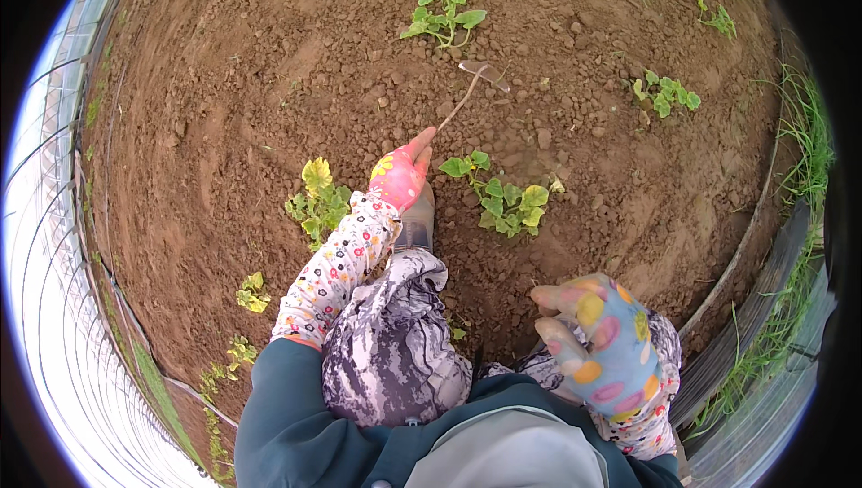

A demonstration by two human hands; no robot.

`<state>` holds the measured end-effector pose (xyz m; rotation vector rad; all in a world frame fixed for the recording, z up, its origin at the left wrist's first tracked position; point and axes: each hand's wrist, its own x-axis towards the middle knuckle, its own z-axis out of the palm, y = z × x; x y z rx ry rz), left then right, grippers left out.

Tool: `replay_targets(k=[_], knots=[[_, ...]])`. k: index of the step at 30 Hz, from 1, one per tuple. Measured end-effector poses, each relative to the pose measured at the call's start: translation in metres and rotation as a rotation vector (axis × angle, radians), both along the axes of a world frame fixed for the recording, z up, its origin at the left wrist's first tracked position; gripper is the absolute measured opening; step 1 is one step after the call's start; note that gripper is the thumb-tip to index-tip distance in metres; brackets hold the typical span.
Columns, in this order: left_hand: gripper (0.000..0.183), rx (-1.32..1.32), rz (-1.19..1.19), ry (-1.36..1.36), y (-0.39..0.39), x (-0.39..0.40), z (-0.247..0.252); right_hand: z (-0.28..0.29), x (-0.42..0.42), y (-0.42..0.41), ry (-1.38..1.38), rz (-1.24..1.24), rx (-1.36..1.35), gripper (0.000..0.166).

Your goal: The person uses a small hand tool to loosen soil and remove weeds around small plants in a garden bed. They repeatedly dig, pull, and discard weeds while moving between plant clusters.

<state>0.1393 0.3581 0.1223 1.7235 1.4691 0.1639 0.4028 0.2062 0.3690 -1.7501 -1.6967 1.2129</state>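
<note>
In a pink flowered glove, my left hand [403,171] reaches forward and grips the thin handle of a small hand hoe [459,105]. The hoe's metal blade [485,75] rests on or just over the loose brown soil, below a leafy vine plant [444,13]. My right hand [596,346], in a blue glove with coloured dots, is held over my right knee with its fingers bent and apart; I see nothing in it. Between the hands grows a vine seedling with some yellowing leaves [512,205]. Another yellowing seedling [318,202] stands left of my left forearm.
Further seedlings grow at the right [667,93] and lower left [253,293]. A pale hose or cord [744,245] runs along the soil at the right, beside dark sheeting [754,313] and grass [805,144]. A hooped plastic greenhouse wall [47,218] curves along the left. My shoe [419,218] is on the soil.
</note>
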Motion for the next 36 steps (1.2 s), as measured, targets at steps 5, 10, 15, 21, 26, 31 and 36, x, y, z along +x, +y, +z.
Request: replay_targets(k=[5, 10, 15, 21, 26, 31, 36], knots=[[0.039, -0.064, 0.168, 0.217, -0.047, -0.062, -0.007, -0.001, 0.003, -0.004, -0.012, 0.035, 0.05, 0.03], [0.04, -0.126, 0.389, 0.197, -0.089, -0.093, 0.012, -0.001, -0.001, -0.001, 0.056, -0.022, -0.007, 0.029], [0.04, -0.059, 0.559, -0.162, -0.09, -0.092, -0.004, -0.015, -0.007, 0.003, 0.075, -0.03, 0.025, 0.027], [0.039, -0.102, 0.443, -0.104, -0.075, -0.09, 0.015, -0.027, -0.003, 0.04, 0.003, 0.207, -0.3, 0.025], [0.04, -0.104, 0.546, -0.293, -0.074, -0.104, -0.008, -0.12, -0.014, 0.135, -0.002, 0.124, -0.413, 0.025], [0.037, -0.039, 0.579, -0.121, -0.066, -0.113, -0.004, -0.223, -0.069, 0.21, 0.04, -0.065, -0.469, 0.025], [0.042, -0.065, 0.769, -0.317, -0.067, -0.122, 0.005, -0.3, -0.122, 0.233, 0.123, 0.008, -0.413, 0.026]])
